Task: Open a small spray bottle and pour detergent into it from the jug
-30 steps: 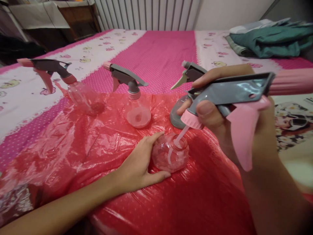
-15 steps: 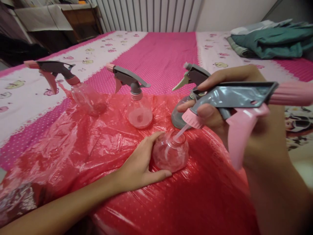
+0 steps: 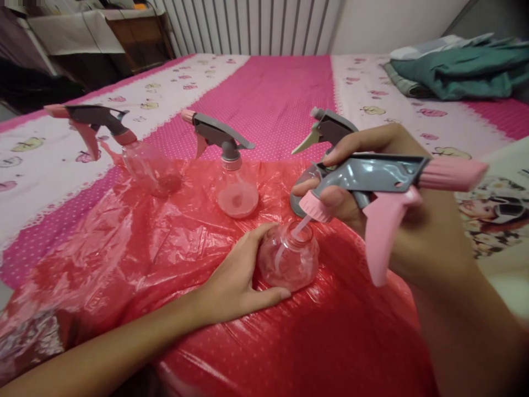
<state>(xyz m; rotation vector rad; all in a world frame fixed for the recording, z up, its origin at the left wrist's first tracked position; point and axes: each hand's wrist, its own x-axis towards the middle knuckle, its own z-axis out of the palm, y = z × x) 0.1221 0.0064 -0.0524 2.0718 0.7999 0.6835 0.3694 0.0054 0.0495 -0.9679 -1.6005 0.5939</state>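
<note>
A clear round bottle (image 3: pixel 292 262) with an uncapped neck stands on a red plastic sheet (image 3: pixel 173 264). My left hand (image 3: pixel 242 278) grips it from the left, thumb at the near side and fingers behind. My right hand (image 3: pixel 363 209) holds a grey and pink trigger sprayer head (image 3: pixel 376 173) tilted above the bottle. Its pink collar is apart from the neck, and its dip tube (image 3: pixel 303 225) runs down through the opening into the bottle. Behind my right fingers, a grey spray bottle (image 3: pixel 303 190) with a pale green trigger is partly hidden.
A pink spray bottle (image 3: pixel 235 190) stands behind the left hand, and another spray bottle (image 3: pixel 149 165) leans further left. Folded green cloth (image 3: pixel 467 66) lies at the back right of the patterned bed cover (image 3: pixel 264 105). Crumpled shiny material (image 3: pixel 33 336) sits at the lower left.
My right hand has brought the sprayer head down and left, so its collar is closer to the bottle neck and more of the tube is inside. My left hand has stayed put.
</note>
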